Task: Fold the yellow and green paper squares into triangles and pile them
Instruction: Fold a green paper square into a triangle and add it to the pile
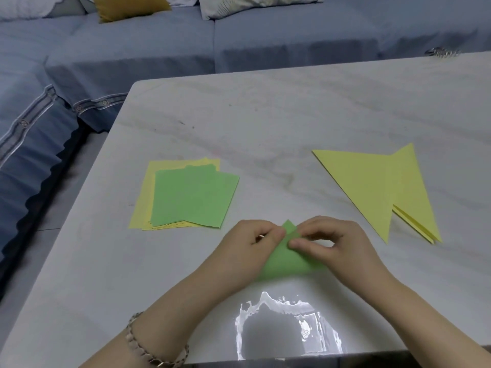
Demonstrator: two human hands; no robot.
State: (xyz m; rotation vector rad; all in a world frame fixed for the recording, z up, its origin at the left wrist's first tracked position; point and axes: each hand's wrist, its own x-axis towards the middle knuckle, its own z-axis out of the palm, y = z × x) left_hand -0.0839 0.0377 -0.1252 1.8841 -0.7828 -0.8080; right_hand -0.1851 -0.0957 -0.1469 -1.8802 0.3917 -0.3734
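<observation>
A green paper sheet [285, 264], partly folded into a triangle, lies on the white table [265, 115] near its front edge. My left hand [253, 243] and my right hand [329, 240] both pinch its upper corner, fingers curled, and cover much of the fold. To the left lies a stack of flat squares: green sheets [192, 199] on top of yellow ones [142, 208]. On the right lie two overlapping yellow folded triangles [372, 187].
A blue sofa [159, 57] with a mustard cushion [127, 6] and pale pillows runs behind and left of the table. A small metal object [438, 52] sits at the table's far right edge. Glare marks the table's front.
</observation>
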